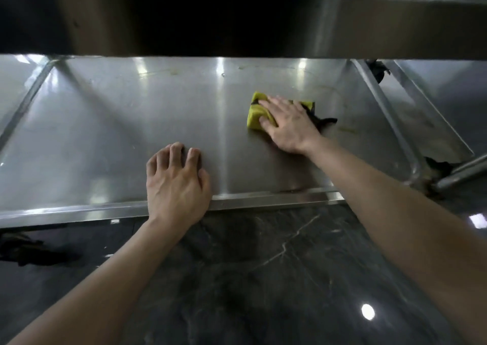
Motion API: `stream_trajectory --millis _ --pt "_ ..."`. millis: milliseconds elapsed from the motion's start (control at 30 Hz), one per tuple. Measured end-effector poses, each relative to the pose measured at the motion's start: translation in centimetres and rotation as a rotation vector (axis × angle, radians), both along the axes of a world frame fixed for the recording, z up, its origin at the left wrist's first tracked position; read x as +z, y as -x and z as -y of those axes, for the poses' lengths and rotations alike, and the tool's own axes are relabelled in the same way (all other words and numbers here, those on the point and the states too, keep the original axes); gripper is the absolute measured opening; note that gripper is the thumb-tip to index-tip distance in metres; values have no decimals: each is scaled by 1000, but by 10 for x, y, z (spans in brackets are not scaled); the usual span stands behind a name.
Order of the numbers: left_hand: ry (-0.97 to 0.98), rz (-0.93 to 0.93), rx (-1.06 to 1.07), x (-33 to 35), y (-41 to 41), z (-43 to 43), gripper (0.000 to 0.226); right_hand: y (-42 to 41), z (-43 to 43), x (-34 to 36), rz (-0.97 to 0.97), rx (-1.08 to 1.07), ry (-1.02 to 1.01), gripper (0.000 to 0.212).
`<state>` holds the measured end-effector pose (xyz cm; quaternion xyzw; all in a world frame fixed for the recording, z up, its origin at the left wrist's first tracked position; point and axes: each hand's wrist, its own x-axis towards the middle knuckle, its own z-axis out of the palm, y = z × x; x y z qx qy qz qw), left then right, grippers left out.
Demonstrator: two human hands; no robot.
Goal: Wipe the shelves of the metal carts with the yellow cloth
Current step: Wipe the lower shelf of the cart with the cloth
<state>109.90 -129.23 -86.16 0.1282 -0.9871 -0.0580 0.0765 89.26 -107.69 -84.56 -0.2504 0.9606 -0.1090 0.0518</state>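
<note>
My right hand (287, 126) pressed flat on the yellow cloth (257, 112), which lay crosswise right of centre on the lower shelf (105, 133), while my left hand (175, 184), holding nothing, braced on bent fingertips by the front lip, well to the cloth's left.

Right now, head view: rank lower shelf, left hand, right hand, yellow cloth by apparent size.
1. lower shelf.
2. left hand and right hand, unranked: left looks bigger but is nearer the camera.
3. yellow cloth, partly hidden under the right hand.
</note>
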Motion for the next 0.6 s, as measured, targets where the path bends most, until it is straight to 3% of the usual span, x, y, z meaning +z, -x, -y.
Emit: stream_trajectory --millis 133,200,267,467,600 --pt "-98 82 24 12 9 -2 57 -117 -67 -8 -62 186 22 63" --pt "-146 36 18 21 18 -27 71 -152 -100 -7 -63 189 16 59" --pt "-125 7 -94 23 29 -67 70 -161 -120 -2 -54 171 7 59" --pt "-93 16 -246 0 52 -128 43 -60 -128 -5 -46 78 -6 70" --pt "-78 9 -231 -1 52 -127 45 56 -96 7 0 -49 -53 61"
